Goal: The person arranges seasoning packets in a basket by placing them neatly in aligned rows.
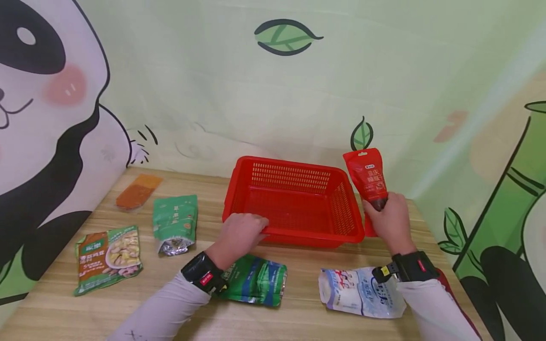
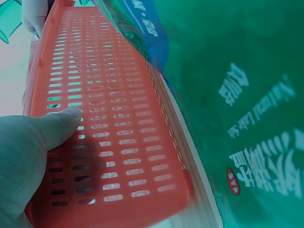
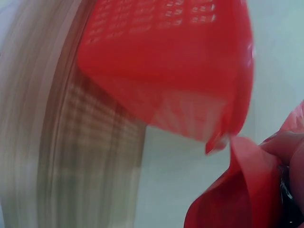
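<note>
A red plastic basket (image 1: 307, 237) with slotted walls stands at the middle of the table. My left hand (image 1: 242, 235) grips its near rim towards the left; in the left wrist view the thumb (image 2: 57, 128) lies against the slotted outer wall. Beside the basket's right end, my right hand (image 1: 393, 222) holds a red snack pouch (image 1: 366, 171) up by its lower part. The pouch leans slightly left, its hang hole at the top. Below the left wrist lies a green and blue pouch (image 1: 260, 279), which looms large in the left wrist view.
A white and blue pouch (image 1: 362, 291) lies under the right wrist, with a dark red item (image 1: 453, 293) partly hidden by the sleeve. At left are a green pouch (image 1: 175, 218), a green and brown packet (image 1: 108, 258) and an orange packet (image 1: 138, 192). A printed cloth hangs behind.
</note>
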`<action>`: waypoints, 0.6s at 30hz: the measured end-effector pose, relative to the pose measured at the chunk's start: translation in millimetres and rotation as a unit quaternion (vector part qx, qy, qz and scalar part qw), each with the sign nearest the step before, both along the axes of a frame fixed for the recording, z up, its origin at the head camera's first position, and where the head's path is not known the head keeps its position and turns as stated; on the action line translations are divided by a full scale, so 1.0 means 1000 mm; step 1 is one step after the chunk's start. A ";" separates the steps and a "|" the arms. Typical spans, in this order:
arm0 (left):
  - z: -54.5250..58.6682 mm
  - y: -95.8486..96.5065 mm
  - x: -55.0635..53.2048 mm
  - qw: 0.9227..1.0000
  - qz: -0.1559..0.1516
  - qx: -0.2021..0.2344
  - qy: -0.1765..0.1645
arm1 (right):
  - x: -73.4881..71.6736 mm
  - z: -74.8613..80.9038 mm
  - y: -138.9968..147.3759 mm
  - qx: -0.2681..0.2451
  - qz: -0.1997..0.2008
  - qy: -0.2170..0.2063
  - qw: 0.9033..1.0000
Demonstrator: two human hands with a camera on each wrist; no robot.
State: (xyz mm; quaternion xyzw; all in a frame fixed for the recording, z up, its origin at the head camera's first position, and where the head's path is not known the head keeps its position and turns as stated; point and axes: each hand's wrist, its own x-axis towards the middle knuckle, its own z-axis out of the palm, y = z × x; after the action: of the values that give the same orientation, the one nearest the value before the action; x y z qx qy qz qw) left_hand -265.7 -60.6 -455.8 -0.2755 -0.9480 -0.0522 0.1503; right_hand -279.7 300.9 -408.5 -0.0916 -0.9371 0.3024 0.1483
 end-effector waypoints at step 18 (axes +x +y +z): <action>-0.002 0.000 -0.001 1.000 -0.001 -0.003 0.009 | 0.021 0.022 -0.043 -0.040 0.067 0.031 0.996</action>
State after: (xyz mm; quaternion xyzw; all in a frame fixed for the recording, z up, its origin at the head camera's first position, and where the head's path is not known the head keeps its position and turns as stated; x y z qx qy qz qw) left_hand -266.5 -60.9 -457.4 -0.2777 -0.9464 -0.0470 0.1582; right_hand -258.4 258.3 -386.6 -0.0253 -0.9231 0.3519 0.1533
